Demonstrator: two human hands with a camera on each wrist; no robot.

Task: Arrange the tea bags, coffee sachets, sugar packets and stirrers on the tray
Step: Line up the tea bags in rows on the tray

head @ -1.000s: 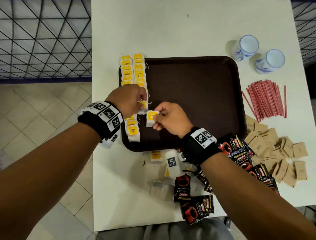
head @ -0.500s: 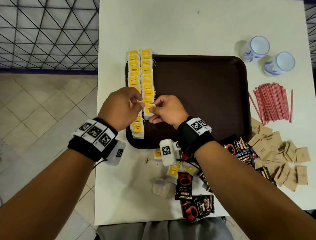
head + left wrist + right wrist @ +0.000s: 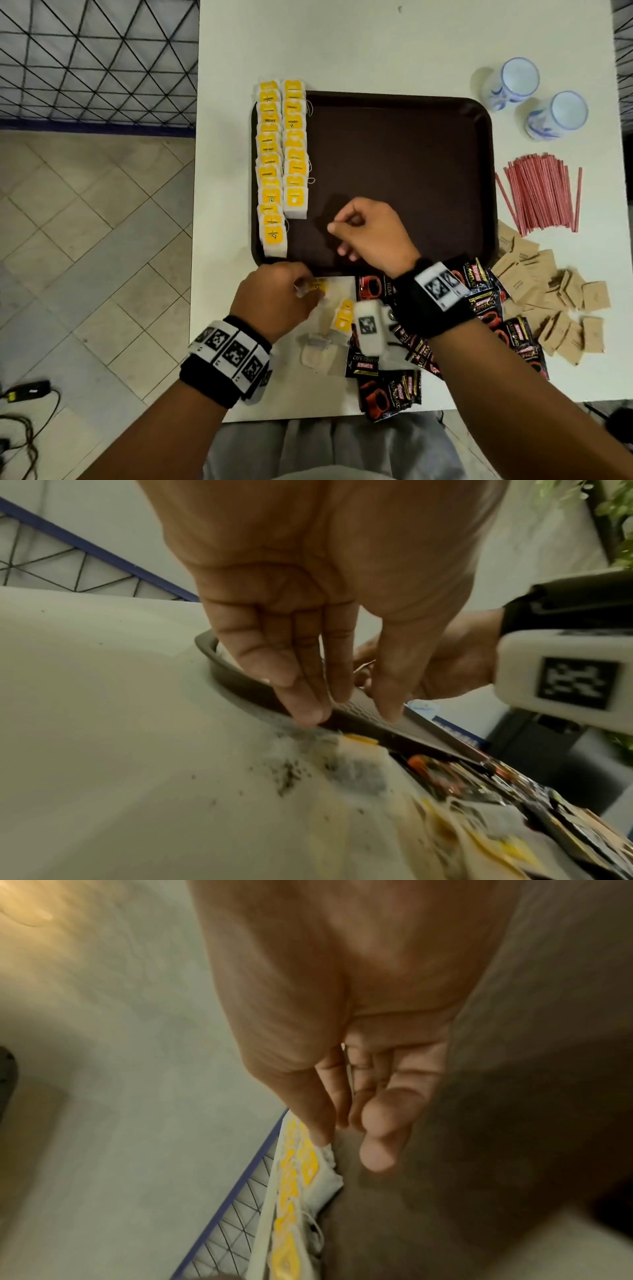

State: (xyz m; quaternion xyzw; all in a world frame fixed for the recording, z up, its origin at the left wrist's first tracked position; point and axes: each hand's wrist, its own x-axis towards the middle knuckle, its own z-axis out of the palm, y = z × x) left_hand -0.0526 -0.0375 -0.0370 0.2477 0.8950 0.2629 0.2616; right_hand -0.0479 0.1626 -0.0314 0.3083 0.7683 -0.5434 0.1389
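Two columns of yellow-tagged tea bags (image 3: 281, 164) lie along the left side of the dark brown tray (image 3: 394, 154). My left hand (image 3: 303, 289) is just off the tray's near rim, its fingers fairly straight. In the left wrist view the fingertips (image 3: 308, 712) touch down at the edge of a loose tea bag (image 3: 363, 767) beside the rim, thumb apart, nothing between them. My right hand (image 3: 337, 229) hovers over the bare tray floor with fingers loosely curled, and holds nothing. The right wrist view shows this hand (image 3: 346, 1139) just clear of the tea bag rows (image 3: 294, 1177).
More loose tea bags (image 3: 344, 315) and black coffee sachets (image 3: 387, 394) lie at the table's near edge. Brown sugar packets (image 3: 555, 298) and red stirrers (image 3: 544, 195) sit right of the tray, with two cups (image 3: 513, 84) behind them. Tea dust (image 3: 287, 775) speckles the table.
The right hand let go of a tea bag at the near end of the right column and drew back. The left hand left the rows and came down to the loose tea bags.
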